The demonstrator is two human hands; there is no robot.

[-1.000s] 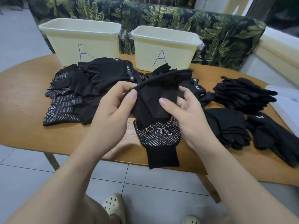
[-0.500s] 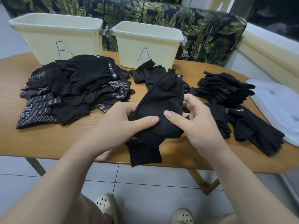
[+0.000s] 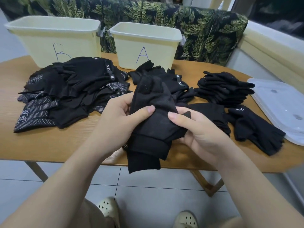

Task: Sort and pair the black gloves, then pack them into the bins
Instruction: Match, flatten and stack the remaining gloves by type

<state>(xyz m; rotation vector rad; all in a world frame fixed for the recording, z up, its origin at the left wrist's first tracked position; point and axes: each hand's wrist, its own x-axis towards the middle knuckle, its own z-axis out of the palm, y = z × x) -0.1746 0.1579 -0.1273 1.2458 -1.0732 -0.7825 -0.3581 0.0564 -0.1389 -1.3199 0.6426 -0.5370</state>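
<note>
Fingers of left hand (image 3: 115, 119), right hand (image 3: 197, 134) clamped on glove bundle (image 3: 153, 116); bin interiors hidden.

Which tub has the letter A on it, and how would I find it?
Look at the back of the wooden table, where two pale yellow tubs stand side by side before the leafy sofa. The A tub is the smaller right one, behind the hands. Its neighbour says B.

Wooden table (image 3: 49, 145) on pale tiled floor (image 3: 148, 191); leaf-print sofa (image 3: 205, 30) behind; cream ledge (image 3: 271, 43) right.
</note>
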